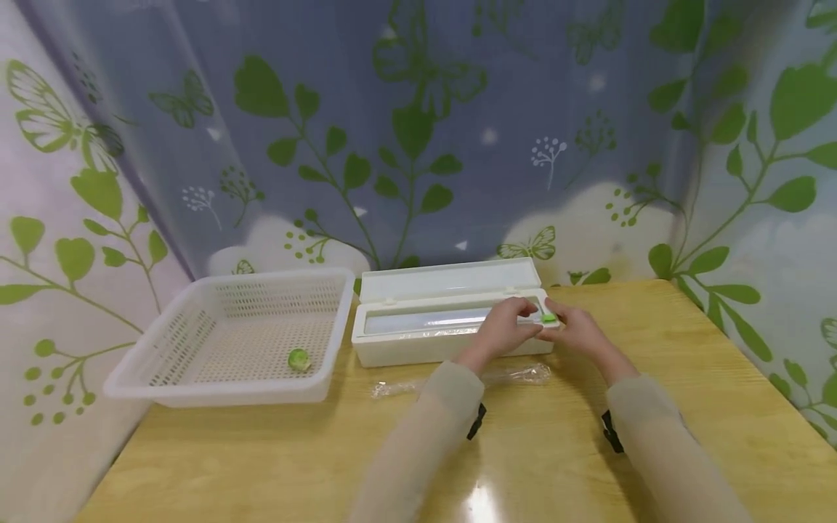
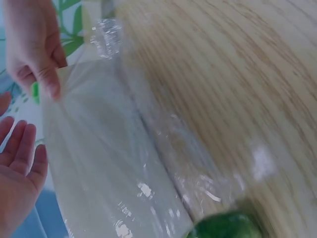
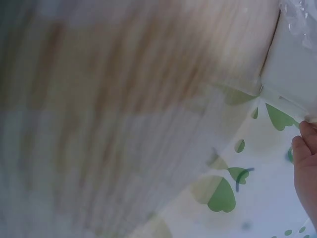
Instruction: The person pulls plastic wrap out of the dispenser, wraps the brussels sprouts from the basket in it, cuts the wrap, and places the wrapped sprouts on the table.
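Observation:
A long white cling film dispenser [image 1: 392, 352] stands on the table with its lid [image 1: 451, 280] raised and clear film over its front. My right hand [image 1: 578, 334] grips its right end, thumb in front and fingers behind. A green slider [image 1: 548, 317] sits between them. Just left of it, my left hand [image 1: 502, 330] hovers over the opening. In the left wrist view, the left hand's fingers [image 2: 22, 148] are spread loosely beside the dispenser. A crumpled strip of clear film [image 1: 523, 374] lies in front, partly hidden by my left forearm.
A white plastic basket [image 1: 336, 349] stands left of the dispenser, with a small round green vegetable [image 1: 299, 359] inside. A glossy dark green thing [image 2: 225, 226] shows at the left wrist view's bottom edge. Patterned curtains [image 1: 418, 145] hang behind the wooden table [image 1: 275, 457].

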